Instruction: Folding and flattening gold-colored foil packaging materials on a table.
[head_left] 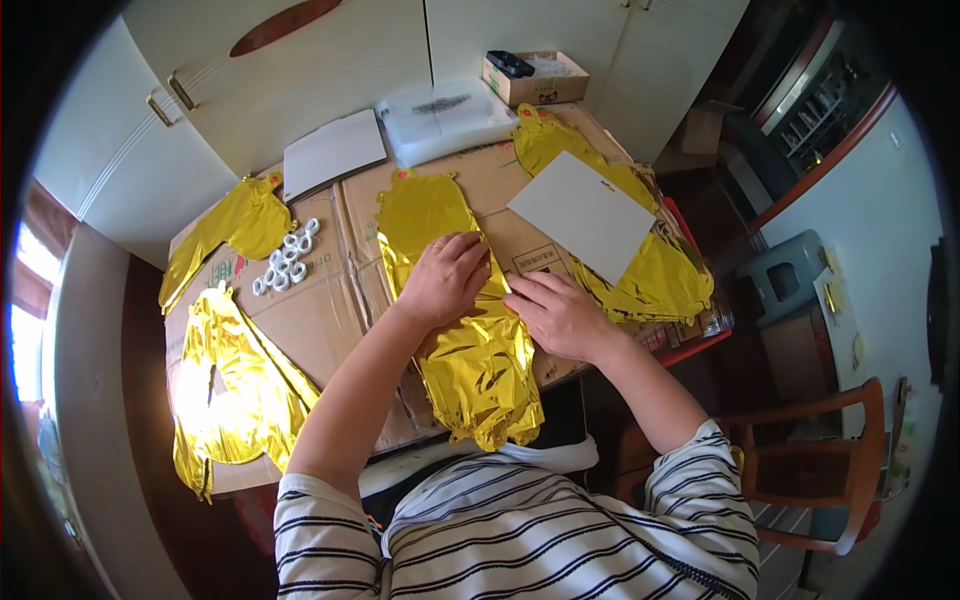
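A flat gold foil balloon [430,210] lies lengthwise before me, its crumpled near end hanging past the table's front edge. My left hand [447,278] rests on its middle, fingers curled together on the foil. At the balloon's right edge, my right hand [555,312] pinches the foil with thumb and fingers, partly hidden. Another gold foil balloon [240,390] hangs over the front left edge, shining in the light. A third gold foil balloon [235,225] is at the far left. More gold foil [660,280] lies on the right beneath a white card [585,215].
Flattened cardboard [340,290] covers the table. Several small white rolls [288,258] sit left of centre. Behind are a stack of white sheets [335,155], a clear plastic pack [445,120] and a small carton [555,85] with a black object on it. A wooden chair [810,470] stands at right.
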